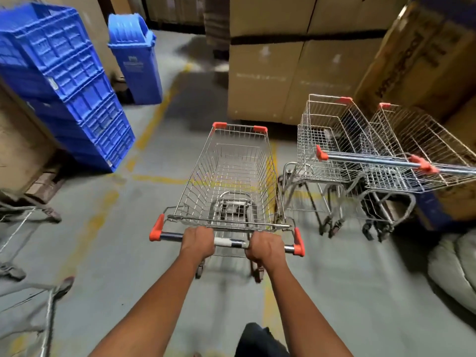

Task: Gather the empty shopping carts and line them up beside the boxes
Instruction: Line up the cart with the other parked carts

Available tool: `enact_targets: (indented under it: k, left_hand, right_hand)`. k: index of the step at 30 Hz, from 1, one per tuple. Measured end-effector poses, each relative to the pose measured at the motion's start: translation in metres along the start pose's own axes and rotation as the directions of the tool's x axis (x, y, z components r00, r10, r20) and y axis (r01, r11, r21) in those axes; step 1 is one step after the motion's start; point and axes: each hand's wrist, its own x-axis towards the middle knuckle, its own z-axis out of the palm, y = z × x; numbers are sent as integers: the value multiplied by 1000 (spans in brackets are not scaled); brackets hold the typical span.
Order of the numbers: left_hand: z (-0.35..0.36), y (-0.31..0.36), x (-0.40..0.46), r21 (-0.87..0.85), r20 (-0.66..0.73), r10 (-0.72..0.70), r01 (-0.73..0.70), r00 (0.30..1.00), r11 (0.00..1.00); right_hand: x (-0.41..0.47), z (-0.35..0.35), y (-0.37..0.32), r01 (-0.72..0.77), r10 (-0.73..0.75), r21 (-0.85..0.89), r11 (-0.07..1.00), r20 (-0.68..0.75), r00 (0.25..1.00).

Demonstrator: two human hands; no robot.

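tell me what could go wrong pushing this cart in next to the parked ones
1. The cart, gripped by the left hand and right hand, sits close to the parked carts; its right side could snag their frames.
2. Pushed straight on, its front could hit the cardboard boxes.
3. The parked carts' handle juts sideways and could catch an arm.

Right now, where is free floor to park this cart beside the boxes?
Free: the floor strip between the held cart and the two parked carts, up to the cardboard boxes. Crowded: left by the blue crates, and right behind the parked carts.
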Motion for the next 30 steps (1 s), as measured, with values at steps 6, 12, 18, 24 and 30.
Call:
enact_targets:
  k: [6,12,18,24,30]
  left_hand:
    - [-24,2,66,-52,-6,56,-56,998,997]
    - [-53,-6,144,-82,-35,84,-86,996,993]
    - [-89,-16,227,-100,-12,100,-100,995,990]
    - [-124,2,293,-100,-19,103,-105,994,990]
    - [-146,28,342,-101,-46,173,-177,984,979]
  right_hand:
    - [68,-26,25,-19,19,-33,999,-2,1000]
    - [147,-41,43,-47,44,-45,998,-66,997]
    - [219,-64,61,-44,43,-20,999,-77,996]
    - [288,-83,99,-64,62,-20,998,-71,995]
    - [329,-94,144,-104,99,-74,992,-66,993]
